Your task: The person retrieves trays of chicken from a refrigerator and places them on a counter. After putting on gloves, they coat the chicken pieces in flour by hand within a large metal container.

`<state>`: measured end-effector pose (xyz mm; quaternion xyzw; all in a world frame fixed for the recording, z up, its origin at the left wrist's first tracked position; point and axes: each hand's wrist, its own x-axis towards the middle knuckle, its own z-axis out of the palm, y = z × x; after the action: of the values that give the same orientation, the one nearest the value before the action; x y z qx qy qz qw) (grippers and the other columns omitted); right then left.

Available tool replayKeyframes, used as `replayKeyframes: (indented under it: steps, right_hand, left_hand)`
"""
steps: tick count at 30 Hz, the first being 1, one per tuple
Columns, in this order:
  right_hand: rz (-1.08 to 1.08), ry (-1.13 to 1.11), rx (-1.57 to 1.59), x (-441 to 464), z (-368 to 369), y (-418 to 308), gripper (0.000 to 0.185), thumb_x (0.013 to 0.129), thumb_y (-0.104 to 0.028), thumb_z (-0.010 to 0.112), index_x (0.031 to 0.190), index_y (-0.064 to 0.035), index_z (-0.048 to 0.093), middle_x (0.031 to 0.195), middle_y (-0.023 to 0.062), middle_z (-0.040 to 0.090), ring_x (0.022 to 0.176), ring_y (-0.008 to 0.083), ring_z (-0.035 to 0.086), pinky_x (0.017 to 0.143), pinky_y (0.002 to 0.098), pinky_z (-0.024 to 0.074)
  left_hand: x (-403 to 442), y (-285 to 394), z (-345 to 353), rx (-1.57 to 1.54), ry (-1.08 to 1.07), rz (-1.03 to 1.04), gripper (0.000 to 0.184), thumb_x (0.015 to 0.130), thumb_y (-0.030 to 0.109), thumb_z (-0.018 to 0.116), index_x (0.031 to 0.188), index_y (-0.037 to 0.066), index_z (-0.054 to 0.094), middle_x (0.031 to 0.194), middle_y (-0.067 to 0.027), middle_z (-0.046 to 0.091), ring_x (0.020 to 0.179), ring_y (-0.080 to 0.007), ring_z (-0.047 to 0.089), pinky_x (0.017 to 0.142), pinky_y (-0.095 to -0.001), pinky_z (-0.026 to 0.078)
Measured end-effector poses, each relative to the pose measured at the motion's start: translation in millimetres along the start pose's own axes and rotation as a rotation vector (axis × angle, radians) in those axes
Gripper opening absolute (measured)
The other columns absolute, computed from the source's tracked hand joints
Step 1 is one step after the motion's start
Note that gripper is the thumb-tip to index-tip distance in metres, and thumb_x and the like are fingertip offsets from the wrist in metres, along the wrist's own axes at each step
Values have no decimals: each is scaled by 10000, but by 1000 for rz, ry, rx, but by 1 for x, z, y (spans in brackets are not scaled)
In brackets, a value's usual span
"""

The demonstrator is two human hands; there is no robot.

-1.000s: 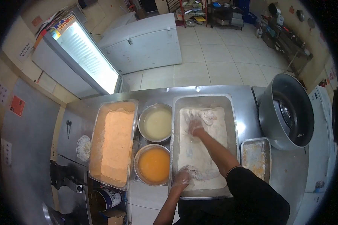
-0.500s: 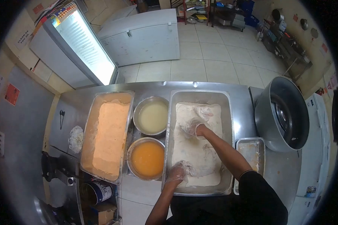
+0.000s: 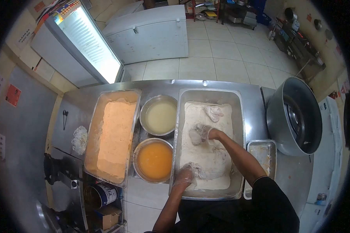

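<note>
Both my hands wear clear plastic gloves and work inside a deep steel pan (image 3: pixel 242 116) of white flour (image 3: pixel 194 110). At the pan's near left corner, my left hand (image 3: pixel 184 175) is closed at the edge of a flour-coated chicken piece (image 3: pixel 196 169). My right hand (image 3: pixel 201 134) is curled in the middle of the flour, and its fingers are dusted white; what it holds is hidden. Beyond it lies another coated chicken piece (image 3: pixel 214 113). More coated meat (image 3: pixel 217 165) lies half buried at the near right.
Left of the pan stand a bowl of pale liquid (image 3: pixel 159 114), a bowl of orange liquid (image 3: pixel 154 160) and a pan of orange powder (image 3: pixel 118 136). On the right are a small tray (image 3: pixel 262 155) and a big grey pot (image 3: pixel 276 116). Tongs (image 3: pixel 65 118) lie far left.
My right hand has curled in and shifted slightly within the flour. My left hand stays at the near left corner by the chicken piece. The whole view has shifted slightly.
</note>
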<state>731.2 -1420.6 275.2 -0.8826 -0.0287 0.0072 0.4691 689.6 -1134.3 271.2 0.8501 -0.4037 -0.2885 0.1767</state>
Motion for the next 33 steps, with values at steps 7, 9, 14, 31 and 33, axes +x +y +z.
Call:
replayKeyframes:
  steps: [7,9,14,31,33]
  right_hand:
    - [337,114,-295,6,-18,-1,224,762,-139,657,955,-25,650,932,194,652,867,335,636,766,388,512]
    - [309,193,-457,6,-17,10,233,729,-121,664,936,-14,647,952,212,650,891,345,636,775,400,518]
    - [290,128,-896,9,-13,41,222,718,-94,637,922,-7,622,928,214,629,866,365,632,754,435,516]
    - [236,-520,-392,-68,27,-51,485,765,-260,666,1187,-44,565,1147,226,579,1067,371,564,938,411,447]
    - [57,-289,-443,-65,52,-47,675,796,-366,651,1364,-74,435,1371,244,435,1278,362,421,1077,388,331]
  left_hand:
    - [-3,23,-34,74,-183,-102,313,856,103,485,1109,-41,602,1109,-249,619,1018,-383,612,895,-438,483]
    - [-4,21,-30,51,-119,-76,313,858,108,485,1107,-39,605,1106,-248,620,1015,-380,615,892,-442,484]
    - [-12,35,-48,70,-228,-110,303,861,120,484,1087,-26,624,1087,-245,630,998,-373,626,884,-451,488]
    - [-6,10,-6,26,-150,-133,273,822,132,522,1017,-13,646,1027,-221,645,980,-376,624,860,-455,484]
    - [-6,12,-13,37,-171,-101,270,821,129,521,1010,-17,647,1027,-226,645,983,-379,623,864,-454,483]
